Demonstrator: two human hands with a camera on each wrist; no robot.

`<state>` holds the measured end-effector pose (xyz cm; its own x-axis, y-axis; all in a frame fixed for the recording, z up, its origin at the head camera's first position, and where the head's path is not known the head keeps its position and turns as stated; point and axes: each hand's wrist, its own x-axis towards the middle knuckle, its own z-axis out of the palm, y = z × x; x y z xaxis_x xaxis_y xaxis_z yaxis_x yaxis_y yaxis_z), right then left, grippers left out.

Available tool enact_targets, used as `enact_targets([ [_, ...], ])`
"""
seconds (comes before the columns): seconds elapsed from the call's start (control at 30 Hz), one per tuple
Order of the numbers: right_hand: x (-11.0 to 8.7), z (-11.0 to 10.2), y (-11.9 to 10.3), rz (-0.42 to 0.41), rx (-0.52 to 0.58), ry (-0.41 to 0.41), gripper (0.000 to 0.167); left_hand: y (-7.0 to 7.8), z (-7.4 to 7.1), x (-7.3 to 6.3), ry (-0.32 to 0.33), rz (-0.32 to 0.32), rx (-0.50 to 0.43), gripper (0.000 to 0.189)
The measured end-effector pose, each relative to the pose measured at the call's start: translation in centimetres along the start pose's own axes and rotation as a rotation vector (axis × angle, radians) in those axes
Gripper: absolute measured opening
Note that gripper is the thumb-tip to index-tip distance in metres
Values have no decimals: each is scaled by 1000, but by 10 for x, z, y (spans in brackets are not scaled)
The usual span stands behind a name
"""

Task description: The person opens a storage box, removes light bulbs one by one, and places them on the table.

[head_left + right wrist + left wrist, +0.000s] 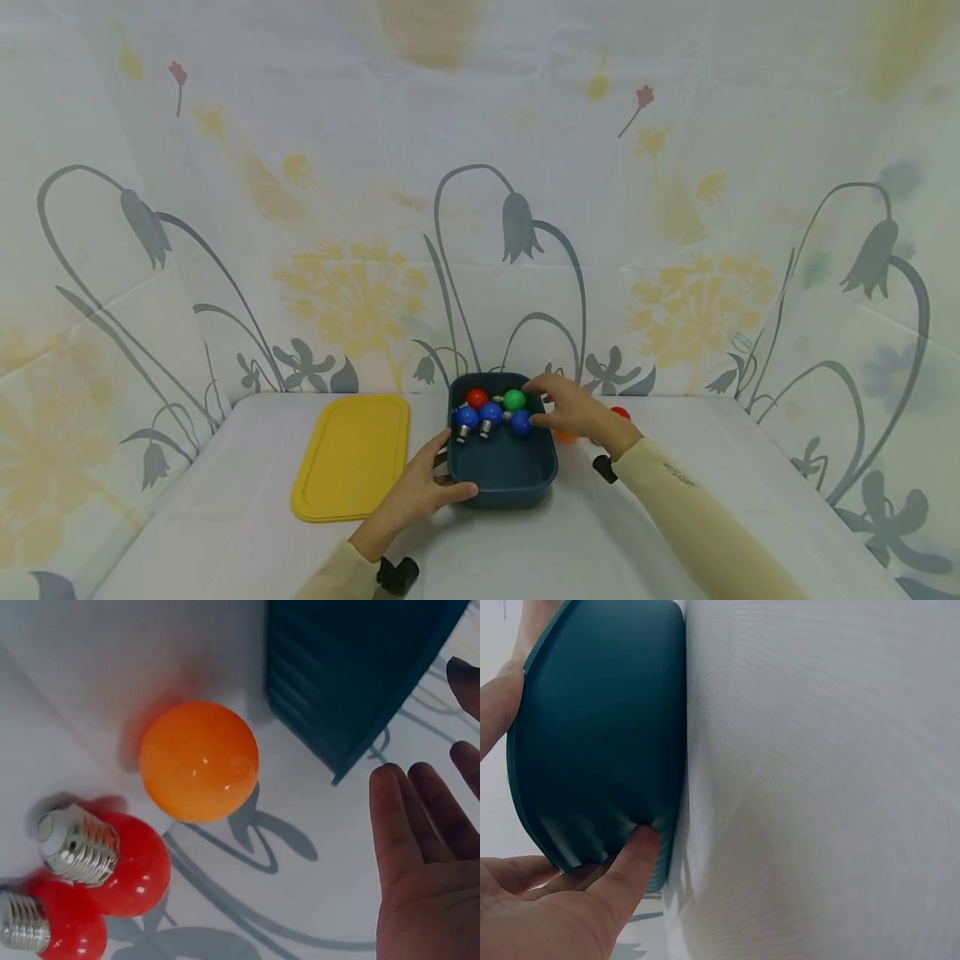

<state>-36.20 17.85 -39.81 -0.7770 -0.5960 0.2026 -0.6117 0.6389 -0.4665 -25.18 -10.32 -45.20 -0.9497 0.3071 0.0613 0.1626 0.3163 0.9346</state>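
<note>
A dark teal plastic bin (504,497) stands on the table with several colored light bulbs in its far half: a red bulb (476,398), a green bulb (514,400) and three blue ones, the rightmost blue bulb (521,422) near the right wall. My left hand (424,483) grips the bin at its near left corner; in the left wrist view its fingers (634,859) press the outer wall. Over the bin's right rim is my right hand (573,410), fingers extended and thumb close to the rightmost blue bulb. No bulb shows in its grasp in the right wrist view.
Outside the bin's right wall lies an orange bulb (199,761). Two red bulbs, one of them this red bulb (135,864), lie beside it. A yellow lid-like board (352,458) is flat on the white cloth left of the bin. A patterned curtain (480,208) hangs behind.
</note>
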Motion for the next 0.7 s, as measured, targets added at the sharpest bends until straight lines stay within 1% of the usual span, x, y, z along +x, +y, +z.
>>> enact_targets([
  [0.13,8,7,-4,-8,-60,-54,44,-1,-1,0,0,3,-4,98],
  [0.37,21,18,-9,32,-179,-132,44,0,-2,-1,2,4,4,97],
  [0.47,24,21,-12,61,-199,-166,44,-1,-1,-1,-3,3,4,97],
  [0.57,26,25,-11,79,-232,-183,44,-1,-1,0,-6,4,4,97],
  [0.7,29,30,-10,56,-281,-184,41,-1,0,1,-3,11,12,96],
])
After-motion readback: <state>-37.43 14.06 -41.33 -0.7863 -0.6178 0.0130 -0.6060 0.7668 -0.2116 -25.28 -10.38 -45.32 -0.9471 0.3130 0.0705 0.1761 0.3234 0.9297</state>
